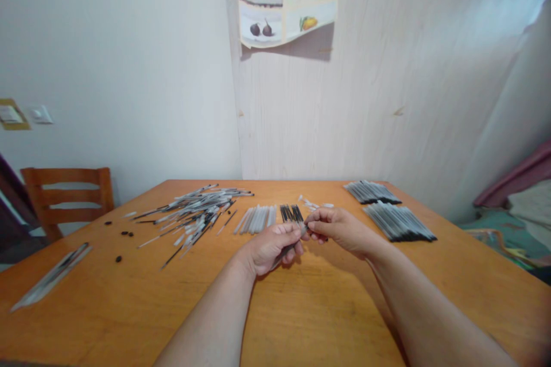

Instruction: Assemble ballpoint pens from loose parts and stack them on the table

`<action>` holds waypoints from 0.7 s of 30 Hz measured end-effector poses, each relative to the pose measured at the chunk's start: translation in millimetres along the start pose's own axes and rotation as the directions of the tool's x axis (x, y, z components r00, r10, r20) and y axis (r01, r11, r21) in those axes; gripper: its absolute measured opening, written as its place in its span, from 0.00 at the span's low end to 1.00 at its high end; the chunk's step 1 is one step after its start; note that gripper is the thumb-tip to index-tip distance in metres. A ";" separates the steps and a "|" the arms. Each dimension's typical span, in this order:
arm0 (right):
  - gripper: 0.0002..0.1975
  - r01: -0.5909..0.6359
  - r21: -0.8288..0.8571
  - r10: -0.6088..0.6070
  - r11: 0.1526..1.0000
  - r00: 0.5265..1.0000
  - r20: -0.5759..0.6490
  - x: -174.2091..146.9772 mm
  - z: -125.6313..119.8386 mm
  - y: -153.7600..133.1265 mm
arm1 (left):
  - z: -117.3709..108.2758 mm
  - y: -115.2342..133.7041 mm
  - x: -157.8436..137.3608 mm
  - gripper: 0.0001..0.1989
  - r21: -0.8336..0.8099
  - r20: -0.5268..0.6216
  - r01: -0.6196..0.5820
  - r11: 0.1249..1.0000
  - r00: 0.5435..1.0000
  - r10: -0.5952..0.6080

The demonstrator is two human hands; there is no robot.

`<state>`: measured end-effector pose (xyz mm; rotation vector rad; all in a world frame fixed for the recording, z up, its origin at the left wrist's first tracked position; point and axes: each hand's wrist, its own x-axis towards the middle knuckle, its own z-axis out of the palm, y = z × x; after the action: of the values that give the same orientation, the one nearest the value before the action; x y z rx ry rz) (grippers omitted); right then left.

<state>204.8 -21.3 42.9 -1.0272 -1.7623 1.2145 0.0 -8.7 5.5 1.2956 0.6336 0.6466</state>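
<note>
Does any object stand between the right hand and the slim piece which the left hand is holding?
Nothing visible does. The right hand is close against the far end of the slim piece in the left hand; actual contact is too small to tell.

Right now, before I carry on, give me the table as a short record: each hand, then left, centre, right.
Left hand: closed around a slim pen-like piece
Right hand: fingertips pinched at that piece's upper end; exact grip too small to tell
Left: loose heap of pen parts, a few small black pieces
Centre, beyond hands: pale tubes beside dark rods
Right: two dark-ended bundles, nearer one larger-looking
</note>
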 end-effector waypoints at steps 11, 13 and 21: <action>0.15 -0.011 -0.203 0.007 0.979 1.000 -0.021 1.1 2.0 3.7 | -1.6 -3.4 0.5 0.22 0.000 0.011 -0.014 1.000 1.000 0.014; 0.17 0.003 -0.304 -0.017 0.953 0.999 -0.044 2.8 3.4 5.3 | -1.2 -3.9 0.3 0.22 0.005 0.006 -0.010 1.000 1.000 0.010; 0.26 0.177 -0.464 -0.190 0.868 0.982 0.019 11.4 6.9 16.4 | -0.3 -3.3 0.2 0.21 0.007 0.006 0.005 1.000 1.000 -0.005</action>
<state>197.4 -9.7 27.0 -1.0991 -2.1325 0.6649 0.2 -8.9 2.2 1.3022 0.6343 0.6363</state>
